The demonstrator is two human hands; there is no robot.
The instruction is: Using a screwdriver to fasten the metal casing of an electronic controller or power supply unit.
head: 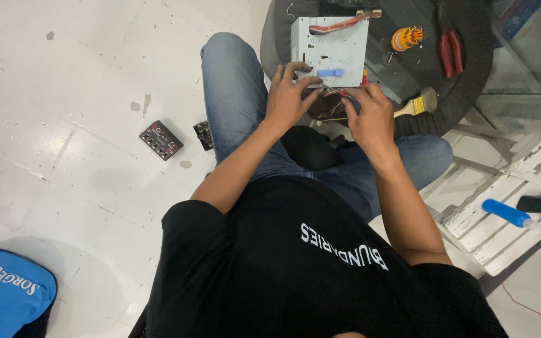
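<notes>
A grey metal chassis box (330, 53) with holes, a blue tab and red wires at its top lies on a round dark table (471, 75) in front of me. My left hand (290, 94) rests its fingers on the box's near edge. My right hand (369, 116) is closed around a small tool with a dark and red handle, held at a bundle of thin wires (328, 106) by the box's lower edge. The two hands nearly touch over the wires.
On the table lie an orange bit holder (405, 37), red-handled pliers (451, 53) and a paintbrush (417, 105). A black connector panel (160, 139) and a smaller black part (203, 134) sit on the white floor. White pallet (502, 188) with a blue-handled tool (507, 213) at right; blue bag (4, 291) bottom left.
</notes>
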